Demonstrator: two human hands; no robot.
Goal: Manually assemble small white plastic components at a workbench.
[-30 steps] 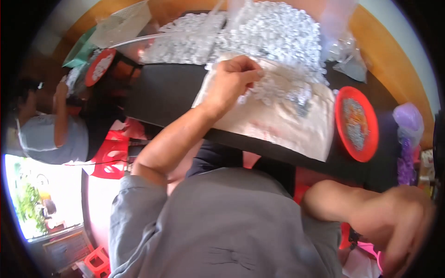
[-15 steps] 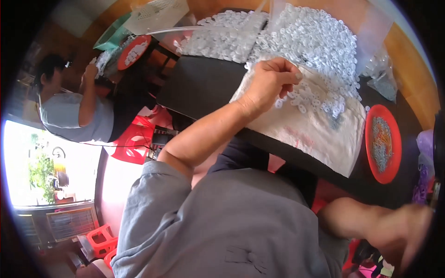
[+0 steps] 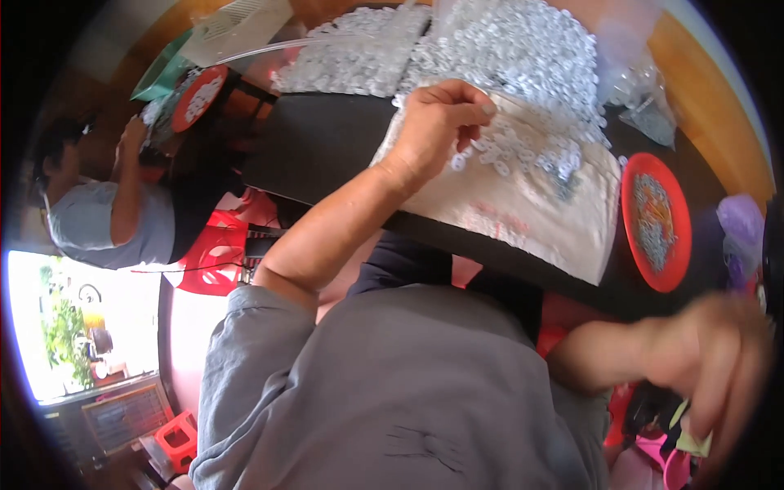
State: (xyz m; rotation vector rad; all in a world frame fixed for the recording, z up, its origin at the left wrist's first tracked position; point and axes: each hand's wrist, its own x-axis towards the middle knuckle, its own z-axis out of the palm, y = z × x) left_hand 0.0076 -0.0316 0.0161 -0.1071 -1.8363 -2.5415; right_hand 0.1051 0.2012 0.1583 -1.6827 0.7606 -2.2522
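My left hand (image 3: 439, 124) rests on a beige cloth (image 3: 523, 200) spread over the black table (image 3: 318, 151). Its fingers are curled together on a scatter of small white rings (image 3: 523, 155); whether any ring is held is hidden. A big heap of the same white rings (image 3: 523, 49) lies just beyond the cloth. My right hand (image 3: 712, 359) hangs blurred below the table's near edge at the lower right, fingers pointing down, above pink and yellow-green things (image 3: 682, 453).
A red plate (image 3: 657, 222) of small grey pieces sits right of the cloth, with a purple bag (image 3: 740, 225) past it. Another red plate (image 3: 198, 96) is at the table's left end, where another person (image 3: 98, 220) works. Clear bags (image 3: 645, 102) lie far right.
My left hand stays on the cloth, its fingers working among the rings. My right hand has lifted a little and blurred. The view has swung slightly.
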